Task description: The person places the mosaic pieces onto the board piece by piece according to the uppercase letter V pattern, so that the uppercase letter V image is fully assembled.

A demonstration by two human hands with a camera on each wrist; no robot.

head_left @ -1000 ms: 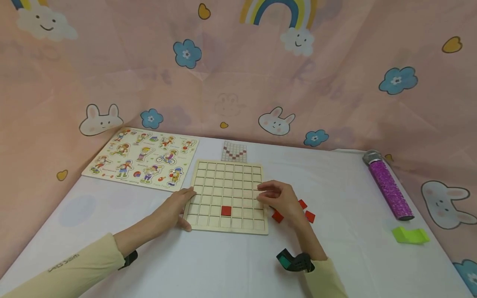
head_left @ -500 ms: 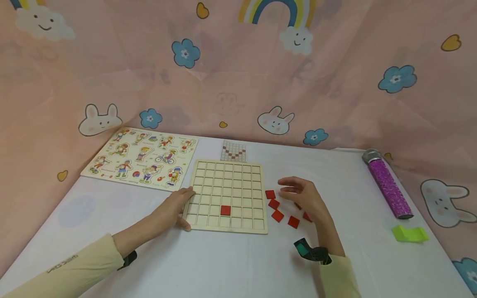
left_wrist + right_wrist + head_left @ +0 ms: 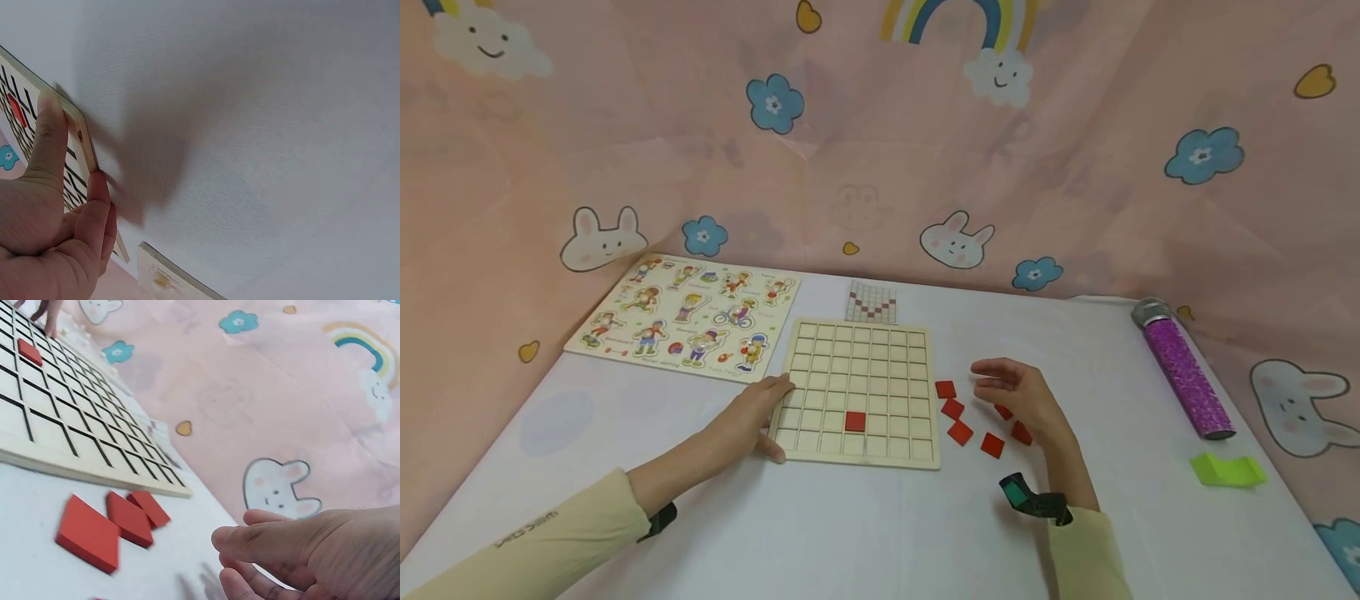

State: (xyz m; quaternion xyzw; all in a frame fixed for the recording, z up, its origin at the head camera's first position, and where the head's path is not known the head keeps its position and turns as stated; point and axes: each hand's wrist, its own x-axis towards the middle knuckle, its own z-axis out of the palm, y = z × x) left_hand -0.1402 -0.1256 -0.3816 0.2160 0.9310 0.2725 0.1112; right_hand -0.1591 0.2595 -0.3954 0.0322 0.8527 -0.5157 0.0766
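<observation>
A wooden grid board lies on the table, with one red square tile set in a cell of a lower row. My left hand holds the board's near left corner; in the left wrist view, the thumb lies on the front edge and the fingers meet the left side. To the right of the board, several loose red tiles are scattered. Above some of them hovers my right hand, fingers loosely bent. The right wrist view shows nothing between that hand's thumb and fingers.
Behind the board lies a small pattern card with a red V on a grid. A picture puzzle board is at the back left. Over on the right are a purple glitter microphone and a green block. A pink curtain hangs behind.
My right hand has drawn back rightward from the grid board's right edge to over the loose tiles, uncovering several of them. My left hand stays at the board's corner.
</observation>
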